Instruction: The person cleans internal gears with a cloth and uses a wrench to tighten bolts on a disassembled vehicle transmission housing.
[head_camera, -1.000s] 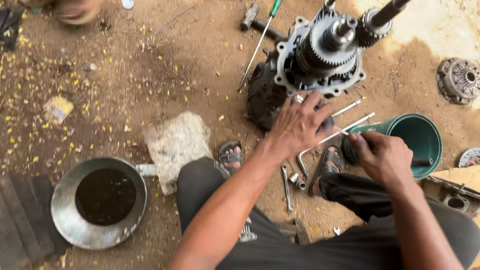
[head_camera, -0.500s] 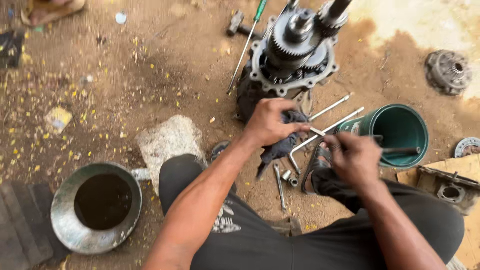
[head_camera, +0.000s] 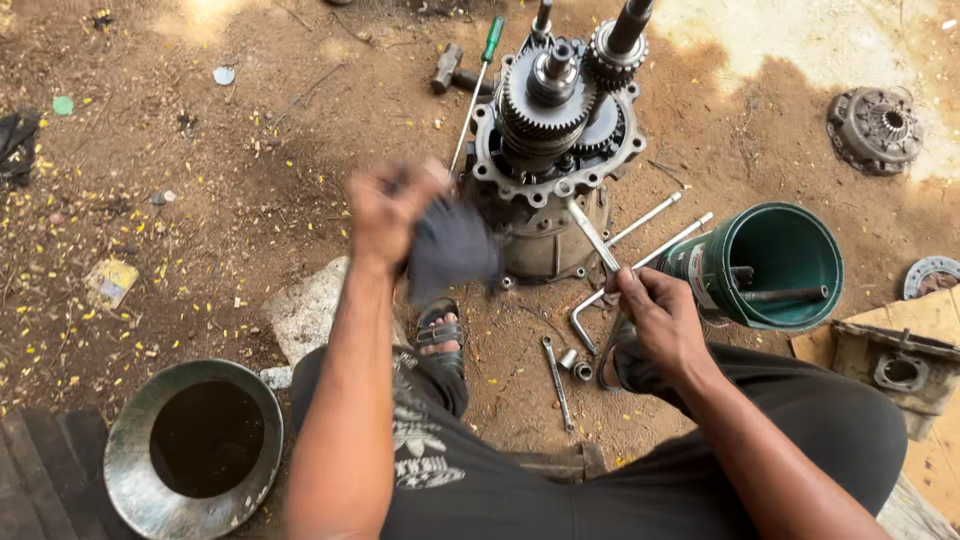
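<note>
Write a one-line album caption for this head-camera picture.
Seated on dirt, a person lifts a dark rag in the left hand and a metal rod in the right hand, before an open gearbox.

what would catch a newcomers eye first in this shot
Most striking is the opened gearbox standing upright on the dirt at top centre, its stacked gears and shafts bare. Just below it, the left hand grips a dark rag, while the right hand holds a metal rod beside a green bucket.
</note>
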